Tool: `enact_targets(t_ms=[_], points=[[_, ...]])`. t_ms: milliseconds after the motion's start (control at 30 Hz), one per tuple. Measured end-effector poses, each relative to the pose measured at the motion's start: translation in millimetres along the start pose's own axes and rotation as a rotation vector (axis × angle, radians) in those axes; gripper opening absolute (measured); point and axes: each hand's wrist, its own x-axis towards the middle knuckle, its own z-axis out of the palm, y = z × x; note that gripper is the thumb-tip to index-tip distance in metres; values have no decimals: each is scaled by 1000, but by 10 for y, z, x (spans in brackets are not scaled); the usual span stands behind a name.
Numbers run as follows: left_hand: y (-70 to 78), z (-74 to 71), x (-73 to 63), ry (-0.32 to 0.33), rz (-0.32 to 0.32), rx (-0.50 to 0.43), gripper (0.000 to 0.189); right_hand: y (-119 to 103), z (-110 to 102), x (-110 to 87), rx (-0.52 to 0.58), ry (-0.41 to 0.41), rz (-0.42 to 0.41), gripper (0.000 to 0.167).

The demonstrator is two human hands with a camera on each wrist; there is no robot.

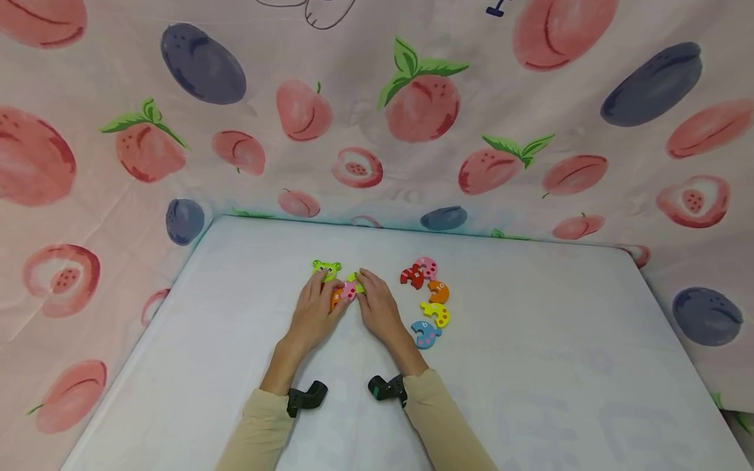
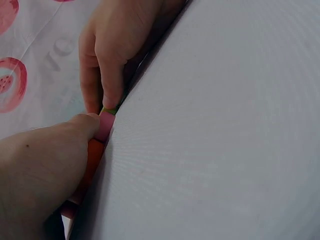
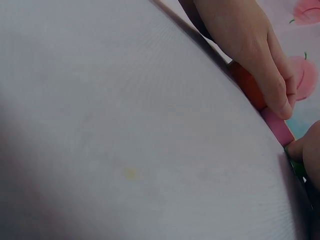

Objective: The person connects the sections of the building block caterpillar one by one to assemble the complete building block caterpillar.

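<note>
On the white table (image 1: 530, 340), left of its middle and nearer the far edge than the visible bottom, a row of coloured pieces lies under two hands. At its left end, the green animal head (image 1: 325, 267) faces up, ears toward the far edge, its lower part covered by fingers. The left hand (image 1: 311, 313) arches over the row from the near side, its fingertips at the head and its thumb curled against the pink dotted piece (image 1: 349, 292), which it pinches. Beneath that hand the orange piece (image 1: 336, 299) shows only in part. The pink dotted piece lies between the two hands, its long axis slanting toward the far right corner. Touching its right end is the green piece (image 1: 357, 282), pinched between the right hand's (image 1: 379, 309) thumb and fingers. The row's long axis runs sideways, sagging toward the near side.

Right of the right hand, well apart from the row, the red piece (image 1: 416, 277) touches the pink numbered piece (image 1: 430, 267). The blue piece (image 1: 427, 338), its notch facing left, the yellow piece (image 1: 442, 316) and the orange numbered piece (image 1: 440, 292) continue that arc.
</note>
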Motion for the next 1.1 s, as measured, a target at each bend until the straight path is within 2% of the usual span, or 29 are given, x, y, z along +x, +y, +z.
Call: enact_targets(t_ms=[200,467,700,800,967,1100], points=[[-4,14,-18,9,10,2,41,13,11,-14,-5,-15,3,43],[7,-11,-19,2,12,4,43,-6,-2,-13,42,-10,28,43],[-21,-17,-7,7,-4,6,38,-51,-24,-25,156,-35,108,54],[-22,-15,-2,2,-18,1,36,-68,-59,-79,183,-71,125,59],[-11,-5,7,-1,-33,3,36,-106,-257,-235,202,-110,91,66],[15,3,9,-1,-30,7,35,-100,-537,-419,206,-95,132,67]])
